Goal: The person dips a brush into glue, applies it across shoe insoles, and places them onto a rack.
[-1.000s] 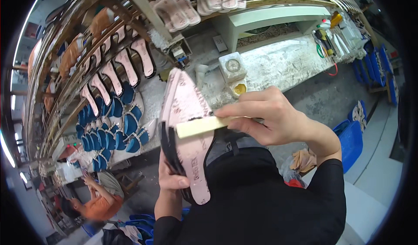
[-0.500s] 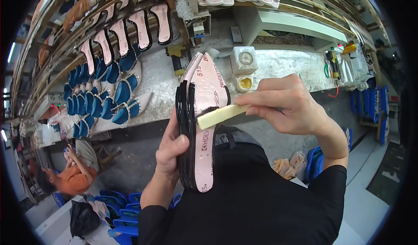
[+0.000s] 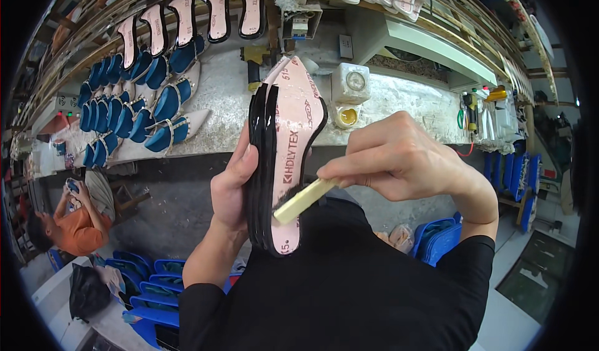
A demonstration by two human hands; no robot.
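My left hand (image 3: 229, 179) grips a stack of shoe insoles (image 3: 294, 139) by its left side, thumb pressed against the black edges. The stack stands nearly upright in front of my chest, pointed toe end away from me. Pink with printed marks, the top insole has a black rim and a glossy, wet-looking patch. Between the thumb and fingers of my right hand (image 3: 396, 157) is a brush (image 3: 306, 201) with a flat, pale yellow handle. Its dark bristles touch the insole's narrow part, just above the rounded heel.
On the bench (image 3: 224, 126) stand a pot of yellow liquid (image 3: 347, 116) and a white container (image 3: 350, 84). Rows of blue shoes (image 3: 167, 101) lie at left, under racked pink insoles (image 3: 216, 14). A person in orange (image 3: 81, 226) sits at far left. Blue bins (image 3: 437, 238) stand at right.
My right hand has drawn the brush down the top insole from its middle toward the heel. My left hand still holds the stack, its thumb now higher up. The view has shifted slightly.
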